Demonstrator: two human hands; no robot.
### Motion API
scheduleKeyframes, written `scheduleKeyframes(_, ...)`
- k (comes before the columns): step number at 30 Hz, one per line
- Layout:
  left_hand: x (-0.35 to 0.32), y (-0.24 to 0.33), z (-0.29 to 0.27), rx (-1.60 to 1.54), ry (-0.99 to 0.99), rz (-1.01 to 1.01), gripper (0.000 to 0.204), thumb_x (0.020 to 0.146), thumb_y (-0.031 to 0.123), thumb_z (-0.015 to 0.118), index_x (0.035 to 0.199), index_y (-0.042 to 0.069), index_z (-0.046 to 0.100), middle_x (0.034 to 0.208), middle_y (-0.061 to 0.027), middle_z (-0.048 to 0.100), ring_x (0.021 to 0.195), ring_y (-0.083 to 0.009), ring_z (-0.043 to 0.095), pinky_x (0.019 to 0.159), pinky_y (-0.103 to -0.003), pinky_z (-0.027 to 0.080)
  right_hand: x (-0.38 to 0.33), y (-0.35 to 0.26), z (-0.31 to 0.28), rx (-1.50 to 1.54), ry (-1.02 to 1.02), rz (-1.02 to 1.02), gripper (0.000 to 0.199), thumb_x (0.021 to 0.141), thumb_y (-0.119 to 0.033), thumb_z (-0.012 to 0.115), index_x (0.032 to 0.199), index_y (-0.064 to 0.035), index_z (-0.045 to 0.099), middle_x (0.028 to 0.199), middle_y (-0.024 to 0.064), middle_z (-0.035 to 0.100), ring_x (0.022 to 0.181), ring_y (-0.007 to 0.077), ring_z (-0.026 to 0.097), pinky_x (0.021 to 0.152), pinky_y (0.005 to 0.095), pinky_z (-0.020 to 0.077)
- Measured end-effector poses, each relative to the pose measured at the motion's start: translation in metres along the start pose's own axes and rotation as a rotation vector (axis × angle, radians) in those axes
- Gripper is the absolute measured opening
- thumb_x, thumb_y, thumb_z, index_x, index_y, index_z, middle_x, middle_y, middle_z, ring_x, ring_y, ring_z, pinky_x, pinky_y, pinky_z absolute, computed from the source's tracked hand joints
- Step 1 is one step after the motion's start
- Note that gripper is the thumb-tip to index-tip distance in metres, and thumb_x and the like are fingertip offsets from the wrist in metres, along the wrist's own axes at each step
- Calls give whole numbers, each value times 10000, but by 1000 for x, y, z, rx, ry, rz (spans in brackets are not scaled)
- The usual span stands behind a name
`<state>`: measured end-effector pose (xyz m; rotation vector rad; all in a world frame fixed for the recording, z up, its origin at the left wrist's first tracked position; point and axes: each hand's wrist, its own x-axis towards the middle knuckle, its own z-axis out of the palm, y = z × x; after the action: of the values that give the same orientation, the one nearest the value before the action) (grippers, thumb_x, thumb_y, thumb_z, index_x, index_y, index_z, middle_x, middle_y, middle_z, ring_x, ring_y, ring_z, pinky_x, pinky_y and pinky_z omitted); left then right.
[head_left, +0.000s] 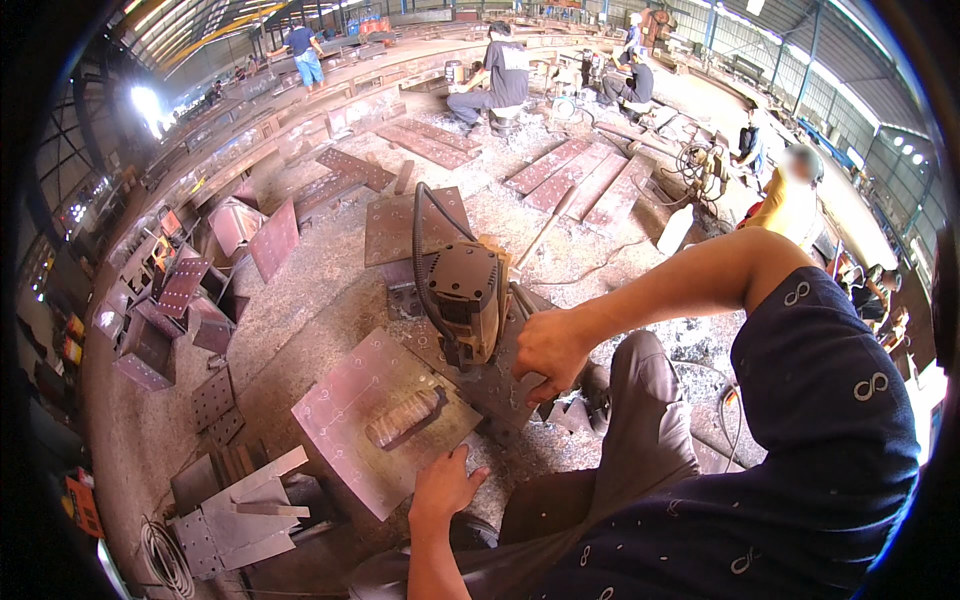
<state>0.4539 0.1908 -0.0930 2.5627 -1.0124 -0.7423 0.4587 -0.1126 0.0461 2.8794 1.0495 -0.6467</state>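
Observation:
A magnetic drill (468,300) with a black ribbed motor top and a tan body stands upright in front of me. A black corrugated cable loops over its left side. My right hand (552,350) is closed at the drill's right side, around what looks like its feed handle (521,299). Below and to the left lies a square steel plate (350,400) with marked rings along its edges. On it rests a tan, rounded block-like piece (405,418) of unclear kind. My left hand (445,485) lies at the plate's near right edge, thumb and fingers apart.
Drilled steel plates (415,225) lie beyond the drill, with longer plates (580,180) farther off. Welded box-shaped steel pieces (150,345) stand at left. Cut steel brackets (240,525) and a coiled cable (165,555) lie near left. A white bottle (676,229) stands at right. Several people work farther back.

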Motion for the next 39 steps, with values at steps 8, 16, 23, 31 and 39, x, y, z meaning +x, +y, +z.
scheduleKeyframes(8,0,1,-2,13,-47,-45,627,974,477,661,1424,53,556,1342,-223,656,1246,-394,626,1029,-523,492,2,0,4,-11,25,-14,490,908,-572,640,866,-97,752,723,192,708,809,430,711,733,529,560)
scheduleKeyframes(16,-2,4,-5,3,-32,-33,618,977,469,657,1422,51,556,1322,-225,662,1236,-398,627,1023,-524,492,2,0,6,-8,33,-19,484,907,-561,645,859,-91,751,720,193,705,809,428,711,731,529,563)
scheduleKeyframes(23,-5,9,-10,23,-12,-33,581,976,462,659,1365,37,580,1267,-231,684,1206,-407,637,1010,-521,493,1,-3,3,-36,14,-19,493,910,-560,641,846,-81,741,717,200,702,795,441,706,726,539,561)
scheduleKeyframes(31,-5,2,-7,4,13,-5,588,961,459,677,1345,21,595,1244,-240,687,1188,-410,638,1003,-497,499,5,-4,6,-39,26,-23,464,903,-544,647,848,-94,743,717,193,705,789,434,708,717,536,563)
scheduleKeyframes(39,-3,2,-2,10,25,6,611,948,464,690,1383,47,591,1246,-225,692,1179,-416,645,1001,-505,499,5,0,16,-43,53,-31,500,869,-557,639,841,-71,752,742,203,716,806,447,711,740,539,568)
